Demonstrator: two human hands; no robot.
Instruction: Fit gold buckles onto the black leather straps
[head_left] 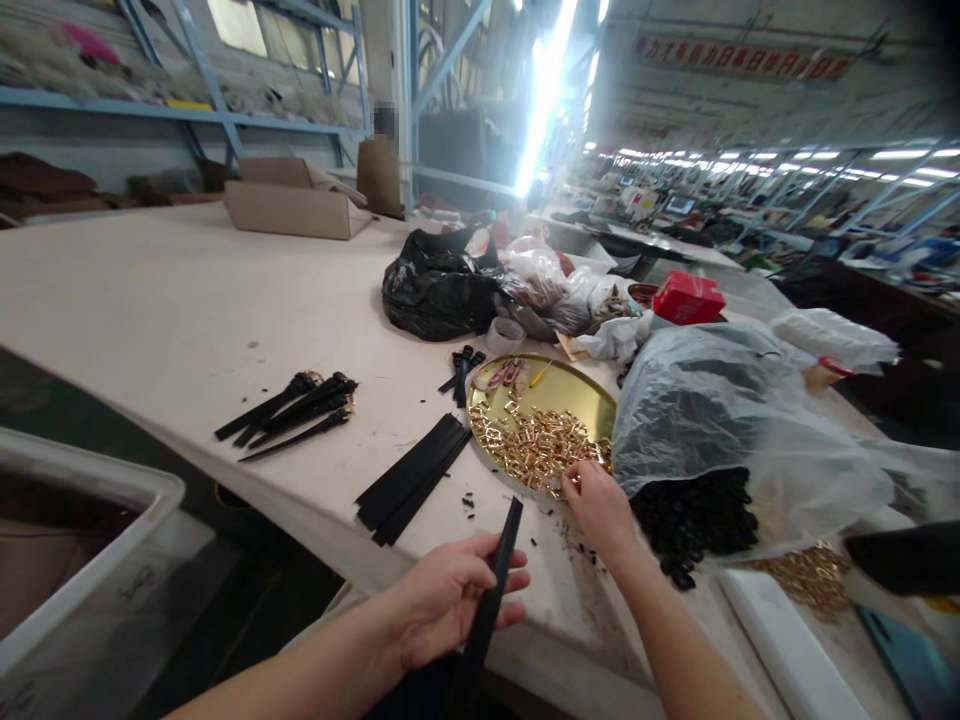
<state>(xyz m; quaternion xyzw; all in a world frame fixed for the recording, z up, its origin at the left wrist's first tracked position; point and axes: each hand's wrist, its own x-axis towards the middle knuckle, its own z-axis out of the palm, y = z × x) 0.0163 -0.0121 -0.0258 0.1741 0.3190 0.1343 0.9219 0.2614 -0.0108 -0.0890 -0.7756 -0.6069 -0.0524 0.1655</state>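
Note:
A long black strap (491,600) lies across the palm of my left hand (450,595), the thumb pressing it against the fingers, its tip pointing away from me. My right hand (596,505) reaches to the near edge of a round golden tray (592,390), fingers bent in among gold buckles (544,440). Whether a buckle sits between those fingertips is hidden. Left of the tray rests a stack of flat black straps (416,475). Farther left are bundles of black straps (300,405) with gold pieces at their ends.
Right of the tray, a clear plastic bag (697,400) spills small black pieces (705,520). Black and clear bags (442,285) and a red box (688,297) stand behind. A cardboard box (296,210) is at the back; a white bin (161,490) stands beside the table's left edge.

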